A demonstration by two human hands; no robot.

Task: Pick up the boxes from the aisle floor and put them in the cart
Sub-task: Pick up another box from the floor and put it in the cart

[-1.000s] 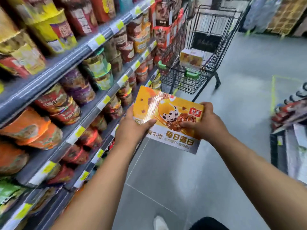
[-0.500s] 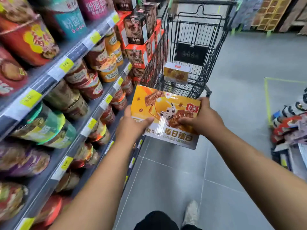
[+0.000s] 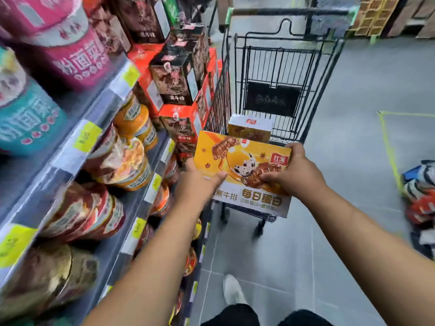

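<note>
Item: flat rectangular cardboard box (image 3: 237, 161), glossy print, orange-yellow face with a white lower band and large characters. It was held in the air, tilted face-up, at the near end of the cart and partly overlapping its basket in the head view.

Left hand (image 3: 196, 184): gripped the box's left edge, thumb laid across the printed face, the other fingers hidden beneath.

Right hand (image 3: 294, 175): gripped the right edge, fingers curled over the top face near the red corner label.

Beyond both hands: cart (image 3: 273, 98), black wire mesh, upright grid panels, a dark rectangular plate on the far panel, and a tubular handle bar with pale green end caps.

Inside the basket, just past the held box: a second box (image 3: 250, 129) of matching print, with its white top side and brown front showing.

Left of the left hand: metal shelf (image 3: 106, 107) tiers with yellow price tags, carrying round foil-lidded noodle bowls (image 3: 122, 161); further along, stacked red-and-dark cartons (image 3: 179, 78).

Below the hands: smooth grey tiled floor (image 3: 341, 161), and a white shoe (image 3: 231, 289).

Right of the right hand: a yellow tape line (image 3: 388, 147) on the floor, and well apart, blurred soft packets (image 3: 421, 184) in blue, white and red.
</note>
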